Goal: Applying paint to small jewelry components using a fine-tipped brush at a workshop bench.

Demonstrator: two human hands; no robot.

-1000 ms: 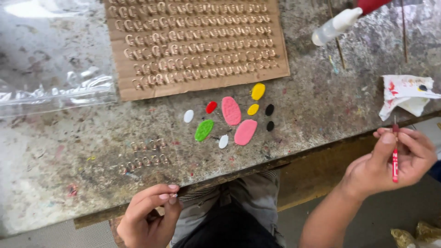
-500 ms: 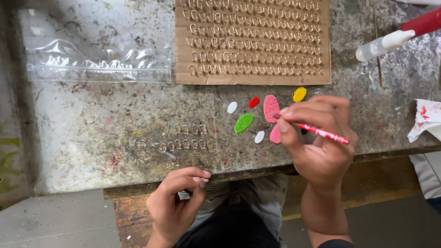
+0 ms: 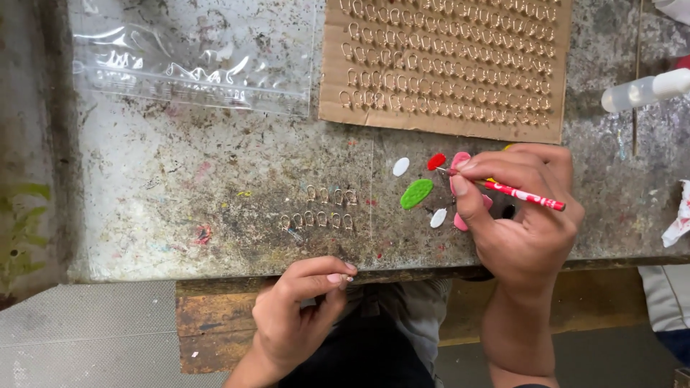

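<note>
Both hands (image 3: 521, 215) pinched, fingertips together

A single head camera is looking steeply down, close above the desk (image 3: 215, 179), with both grips below it.

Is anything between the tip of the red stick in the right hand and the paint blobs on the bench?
Nothing visible. The right hand holds the red stick with its tip at the pink blob, beside the red blob. The hand itself covers the blobs further right.
</note>
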